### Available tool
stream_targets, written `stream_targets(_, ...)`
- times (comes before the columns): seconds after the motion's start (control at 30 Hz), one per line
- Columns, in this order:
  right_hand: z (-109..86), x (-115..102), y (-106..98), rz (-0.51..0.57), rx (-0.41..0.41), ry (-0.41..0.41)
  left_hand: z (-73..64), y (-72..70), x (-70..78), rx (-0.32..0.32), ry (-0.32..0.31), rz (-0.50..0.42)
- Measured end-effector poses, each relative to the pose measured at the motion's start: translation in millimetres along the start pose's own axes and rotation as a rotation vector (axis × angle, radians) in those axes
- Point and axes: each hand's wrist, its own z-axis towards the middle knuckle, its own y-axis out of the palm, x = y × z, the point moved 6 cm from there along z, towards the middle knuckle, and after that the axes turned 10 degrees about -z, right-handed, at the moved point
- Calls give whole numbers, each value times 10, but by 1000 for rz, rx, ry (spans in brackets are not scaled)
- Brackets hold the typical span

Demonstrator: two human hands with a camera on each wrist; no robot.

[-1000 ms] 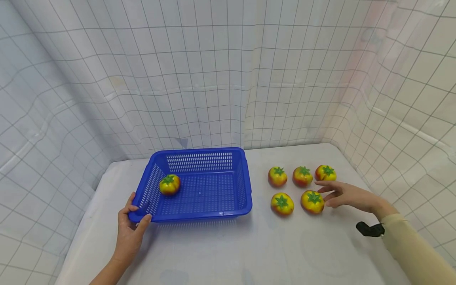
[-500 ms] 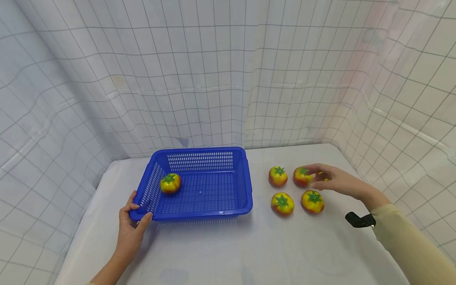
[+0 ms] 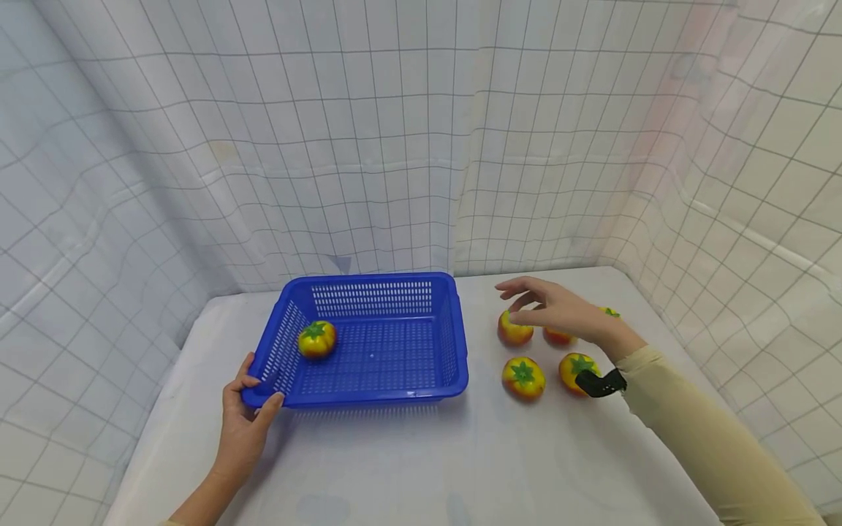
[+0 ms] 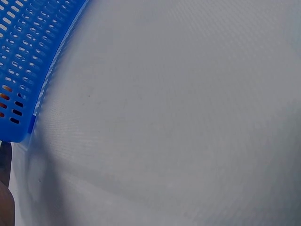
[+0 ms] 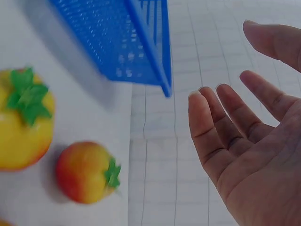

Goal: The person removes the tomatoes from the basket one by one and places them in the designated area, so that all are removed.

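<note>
My left hand (image 3: 240, 427) grips the near left corner of a blue perforated plastic basket (image 3: 368, 399), thumb and fingers at its rim. Inside, to the left, sits a yellow-red tomato (image 3: 317, 340) with a green star-shaped top. My right hand (image 3: 554, 310) hovers over the back row of tomatoes, fingers apart and loosely bent. Nothing lies in it, as the right wrist view confirms. Below its fingertips a tomato (image 3: 514, 333) is partly covered; another (image 3: 558, 337) is mostly hidden under the palm. The left wrist view catches only the basket's side (image 4: 28, 61) and a bit of finger.
Two tomatoes lie in front, one on the left (image 3: 523, 378) and one (image 3: 574, 367) partly behind a black strap (image 3: 600, 383) at my right wrist. A farther one (image 3: 612, 312) peeks out behind the hand. Checked white curtains (image 3: 368, 146) enclose the white table (image 3: 395, 467).
My right hand has moved left and up, from beside the front right tomato across the back row. The left hand stays at the basket corner. No tomato has visibly moved.
</note>
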Motion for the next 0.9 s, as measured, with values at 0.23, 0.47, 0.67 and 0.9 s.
stream_targets(0.23,348,-322,179,-18,-43,-76,-14,-7,-5,2,2,6)
stream_targets(0.47,662,-577,389,2,-109,-134,-16,-4,-5,-5,5,-8)
stream_targets(0.67,897,-791,588,8,-157,-179,-14,1,3,-5,11,-26)
stream_targets(0.9,1130,-1011,772,12,-185,-238,-16,18,48,-6,19,-51)
